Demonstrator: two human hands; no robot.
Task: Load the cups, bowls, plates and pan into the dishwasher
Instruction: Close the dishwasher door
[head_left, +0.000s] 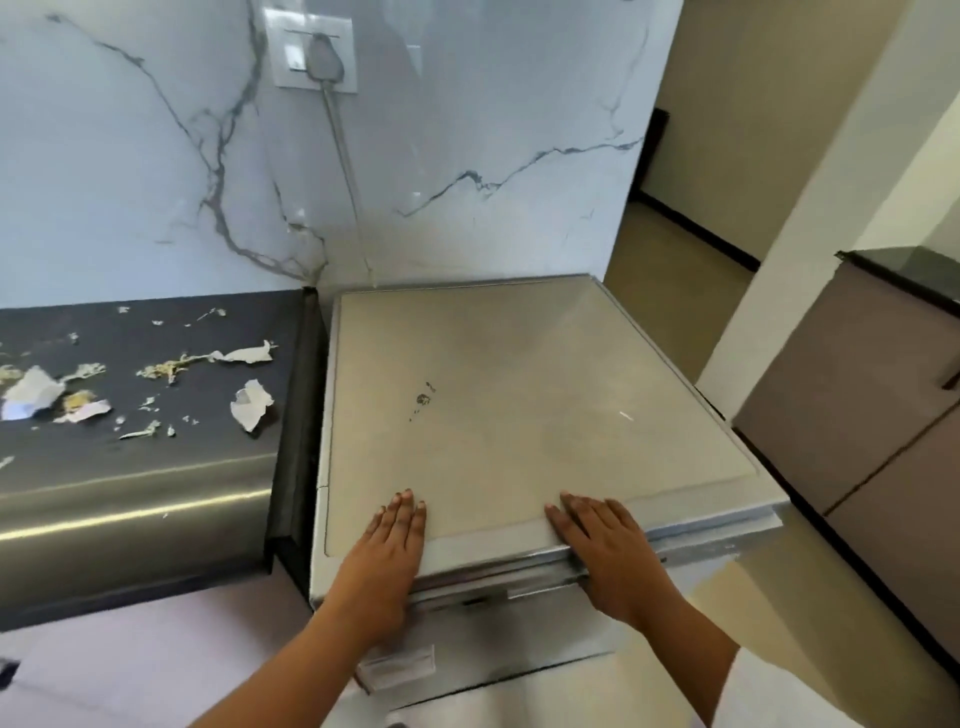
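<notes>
A silver freestanding dishwasher (519, 395) stands against the marble wall, seen from above; its flat top is bare and its door looks closed. My left hand (387, 545) rests flat, palm down, on the front left of the top, fingers together. Over the front right edge of the top lies my right hand (605, 545), fingers extended, its palm reaching down onto the door's upper rim. Neither hand holds anything. No cups, bowls, plates or pan are in view.
A dark countertop (156, 467) to the left carries torn paper scraps (252, 402) and food bits. A wall socket (314, 52) with a plugged cable sits above the dishwasher. A grey cabinet (857, 415) stands at the right across a floor passage.
</notes>
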